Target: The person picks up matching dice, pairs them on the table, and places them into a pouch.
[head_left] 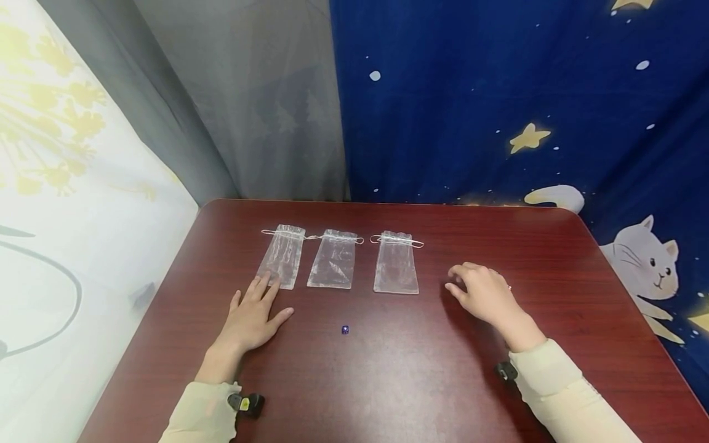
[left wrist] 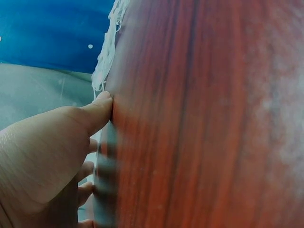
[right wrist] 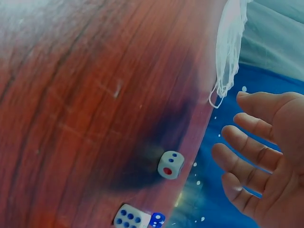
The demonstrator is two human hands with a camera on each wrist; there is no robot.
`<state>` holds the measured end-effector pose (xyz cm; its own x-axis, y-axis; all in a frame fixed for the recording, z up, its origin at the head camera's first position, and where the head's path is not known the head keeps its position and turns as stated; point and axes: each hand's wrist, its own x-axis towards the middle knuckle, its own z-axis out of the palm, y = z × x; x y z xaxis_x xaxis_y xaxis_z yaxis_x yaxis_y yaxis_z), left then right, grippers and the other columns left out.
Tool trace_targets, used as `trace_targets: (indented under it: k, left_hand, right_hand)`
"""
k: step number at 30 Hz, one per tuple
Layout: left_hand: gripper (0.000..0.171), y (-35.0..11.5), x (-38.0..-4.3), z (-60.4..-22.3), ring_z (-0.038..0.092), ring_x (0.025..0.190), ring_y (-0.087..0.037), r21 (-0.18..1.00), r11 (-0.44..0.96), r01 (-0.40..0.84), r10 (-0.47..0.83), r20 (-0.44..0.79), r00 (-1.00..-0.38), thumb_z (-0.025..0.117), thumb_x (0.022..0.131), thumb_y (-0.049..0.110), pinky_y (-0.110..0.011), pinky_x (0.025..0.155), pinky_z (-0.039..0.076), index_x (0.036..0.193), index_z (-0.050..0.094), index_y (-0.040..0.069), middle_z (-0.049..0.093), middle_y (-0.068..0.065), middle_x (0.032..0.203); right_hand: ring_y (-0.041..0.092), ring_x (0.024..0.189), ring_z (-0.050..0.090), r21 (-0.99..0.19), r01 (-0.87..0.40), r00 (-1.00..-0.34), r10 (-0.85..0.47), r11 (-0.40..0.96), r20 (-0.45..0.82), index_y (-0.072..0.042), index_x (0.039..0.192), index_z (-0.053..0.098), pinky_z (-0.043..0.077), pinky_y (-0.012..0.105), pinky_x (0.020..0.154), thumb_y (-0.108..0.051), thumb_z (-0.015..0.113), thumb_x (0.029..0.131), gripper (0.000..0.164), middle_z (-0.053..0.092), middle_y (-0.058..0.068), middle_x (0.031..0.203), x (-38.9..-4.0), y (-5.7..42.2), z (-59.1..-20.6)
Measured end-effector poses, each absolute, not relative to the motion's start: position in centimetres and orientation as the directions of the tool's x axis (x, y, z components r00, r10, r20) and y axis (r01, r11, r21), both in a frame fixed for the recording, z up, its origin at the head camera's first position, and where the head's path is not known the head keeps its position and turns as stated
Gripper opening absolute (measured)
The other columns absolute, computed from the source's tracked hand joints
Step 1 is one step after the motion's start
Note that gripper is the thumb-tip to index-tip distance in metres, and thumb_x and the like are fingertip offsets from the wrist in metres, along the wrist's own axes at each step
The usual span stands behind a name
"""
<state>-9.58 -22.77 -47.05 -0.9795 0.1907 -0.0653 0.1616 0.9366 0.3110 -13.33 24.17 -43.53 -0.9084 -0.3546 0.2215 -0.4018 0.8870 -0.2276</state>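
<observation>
My left hand [head_left: 249, 320] lies spread on the table, its fingertips over the lower edge of the left clear drawstring bag [head_left: 285, 255]. Two more such bags, a middle one [head_left: 333, 261] and a right one [head_left: 396, 264], lie beside it, drawstrings at the far end. To the right, my right hand [head_left: 480, 292] is held above the table with loosely bent fingers and nothing in them. The right wrist view has a white die [right wrist: 171, 165], a larger white die [right wrist: 131, 217] and a small blue die [right wrist: 157, 219] near that hand; the white dice are hidden in the head view.
A dark blue die [head_left: 345, 330] sits on the reddish-brown table [head_left: 388, 394] between the hands, nearer than the bags. Behind the far edge hang a grey curtain [head_left: 266, 98] and a blue curtain [head_left: 443, 111]. White fabric [head_left: 72, 184] hangs along the left side.
</observation>
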Motion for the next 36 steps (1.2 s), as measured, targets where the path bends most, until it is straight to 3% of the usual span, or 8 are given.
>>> trace_targets:
  k: [16, 36]
  left_hand:
    - [0.077, -22.6, -9.6, -47.1, 0.019, 0.151, -0.043, 0.308, 0.935, 0.174, 0.194, -0.037, -0.98, 0.057, 0.099, 0.05, -0.072, 0.113, 0.013, 0.156, 0.036, 0.003, 0.024, -0.022, 0.164]
    - [0.076, -22.7, -9.6, -47.1, 0.014, 0.152, -0.042, 0.311, 0.937, 0.158, 0.188, -0.07, -0.98, 0.057, 0.1, 0.047, -0.071, 0.114, 0.009, 0.158, 0.032, 0.005, 0.019, -0.021, 0.166]
  right_hand:
    - [0.026, 0.076, 0.068, -0.221, -0.374, -0.917, -0.323, 0.901, 0.234, -0.007, 0.099, 0.073, 0.054, 0.05, 0.064, -0.016, 0.079, 0.086, 0.017, 0.069, 0.004, 0.084, -13.9, 25.9, -43.4]
    - [0.029, 0.077, 0.068, -0.218, -0.338, -0.933, -0.295, 0.916, 0.205, -0.004, 0.102, 0.072, 0.053, 0.053, 0.065, -0.014, 0.076, 0.088, 0.018, 0.069, 0.007, 0.085, -14.5, 28.0, -43.2]
